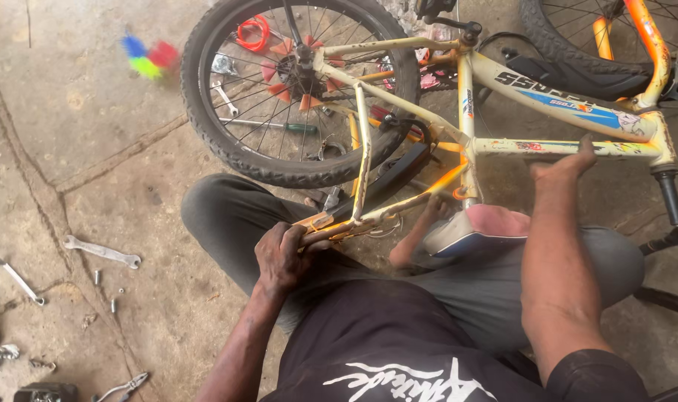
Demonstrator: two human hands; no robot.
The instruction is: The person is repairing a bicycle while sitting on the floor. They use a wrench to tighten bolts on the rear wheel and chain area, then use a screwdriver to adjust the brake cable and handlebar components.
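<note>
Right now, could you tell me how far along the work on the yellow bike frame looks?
Done: the rear wheel lies detached behind the yellow frame, and spanners lie out on the concrete floor. In hand: the left hand grips the bare rear fork end while the right hand steadies a frame tube. Left: the wheel is not yet mounted.

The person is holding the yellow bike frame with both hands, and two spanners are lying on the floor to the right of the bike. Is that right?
Not quite. The head view shows the two spanners on the concrete floor to the left of the bike, not the right. The rest holds: the left hand grips the rear end of the yellow bike frame, and the right hand holds its lower tube.
</note>
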